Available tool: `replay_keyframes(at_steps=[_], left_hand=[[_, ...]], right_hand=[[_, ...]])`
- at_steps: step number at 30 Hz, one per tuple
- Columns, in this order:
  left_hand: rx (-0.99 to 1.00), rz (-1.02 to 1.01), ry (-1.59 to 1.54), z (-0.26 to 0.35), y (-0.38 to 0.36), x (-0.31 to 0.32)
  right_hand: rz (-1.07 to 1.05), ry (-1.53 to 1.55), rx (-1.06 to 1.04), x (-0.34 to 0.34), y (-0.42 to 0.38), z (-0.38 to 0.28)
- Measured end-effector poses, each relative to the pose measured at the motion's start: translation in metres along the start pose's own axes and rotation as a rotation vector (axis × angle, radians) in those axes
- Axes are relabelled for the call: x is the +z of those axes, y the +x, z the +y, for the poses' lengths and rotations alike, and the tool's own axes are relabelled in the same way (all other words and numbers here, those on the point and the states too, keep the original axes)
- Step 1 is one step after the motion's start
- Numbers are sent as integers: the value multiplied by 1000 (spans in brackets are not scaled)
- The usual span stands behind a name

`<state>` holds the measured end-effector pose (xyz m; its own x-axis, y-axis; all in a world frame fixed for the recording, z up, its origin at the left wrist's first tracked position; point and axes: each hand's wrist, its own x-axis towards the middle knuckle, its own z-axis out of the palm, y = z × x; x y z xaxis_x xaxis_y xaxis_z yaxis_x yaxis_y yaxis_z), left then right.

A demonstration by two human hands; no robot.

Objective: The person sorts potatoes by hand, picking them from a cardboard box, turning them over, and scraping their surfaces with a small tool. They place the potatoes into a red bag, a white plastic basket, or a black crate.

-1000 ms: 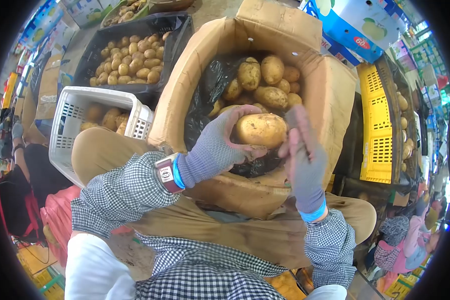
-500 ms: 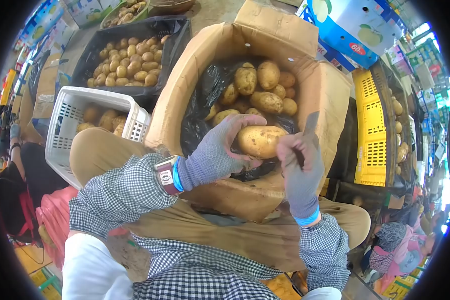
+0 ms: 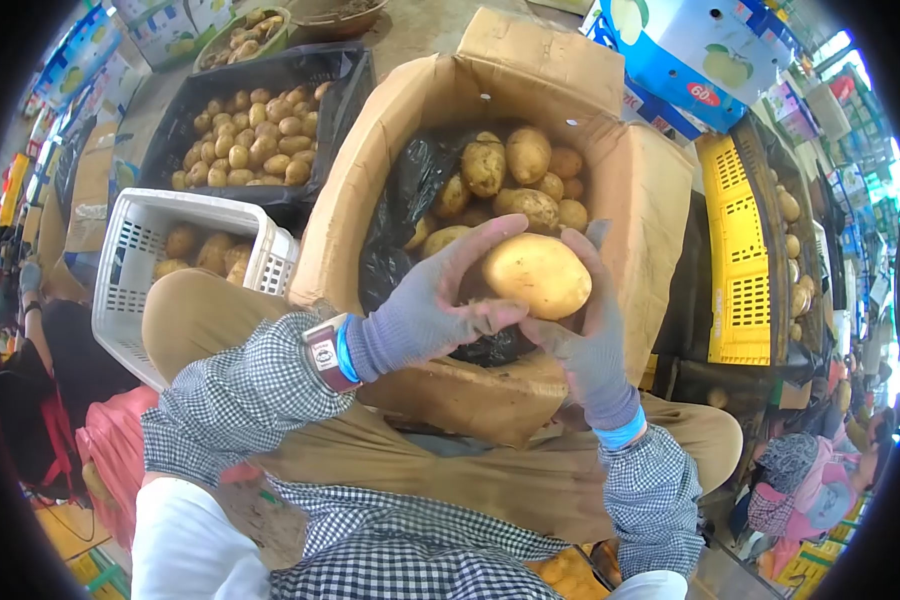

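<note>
From where I'm standing, the left hand [image 3: 440, 300] and right hand [image 3: 592, 345] are curling half-open around a pale potato [image 3: 538, 275], probably sharing its weight while leaving its top visible. They're holding it over the cardboard box [image 3: 660, 210], where black plastic [image 3: 415, 180] is lining the inside, likely catching dirt. Something grey [image 3: 598, 232] is poking past the right fingers; I can't tell what.

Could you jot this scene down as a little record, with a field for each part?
Left hand: gloved, at the left of the held potato
Right hand: gloved, at its right
In front: cardboard box with black plastic and more potatoes
Left side: white crate, potatoes inside
Right side: yellow crate
</note>
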<state>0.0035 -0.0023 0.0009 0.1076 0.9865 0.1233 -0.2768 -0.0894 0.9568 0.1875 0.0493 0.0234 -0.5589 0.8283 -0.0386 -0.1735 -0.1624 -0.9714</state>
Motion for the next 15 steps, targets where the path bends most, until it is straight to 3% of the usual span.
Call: replay_keyframes(at_steps=[4,8,10,12,13,14,15], left_hand=[[-28,-22,-104,-3,-1,-3],[-31,-8,-5,-5,-5,-3],[-102,93,50,4,0,-1],[-203,115,-9,15,6,-9],[-160,216,-30,18,13,-14],[-113,320,-49,21,20,-20],[-113,322,-42,16,24,-29]], right_hand=[[-27,-37,-23,1,-5,0],[13,-28,-4,2,-6,0],[66,56,304,-5,-6,-6],[125,161,283,-20,-7,-15],[174,258,264,-33,-5,-20],[214,541,209,-59,-2,-24],[319,514,80,-79,1,-47]])
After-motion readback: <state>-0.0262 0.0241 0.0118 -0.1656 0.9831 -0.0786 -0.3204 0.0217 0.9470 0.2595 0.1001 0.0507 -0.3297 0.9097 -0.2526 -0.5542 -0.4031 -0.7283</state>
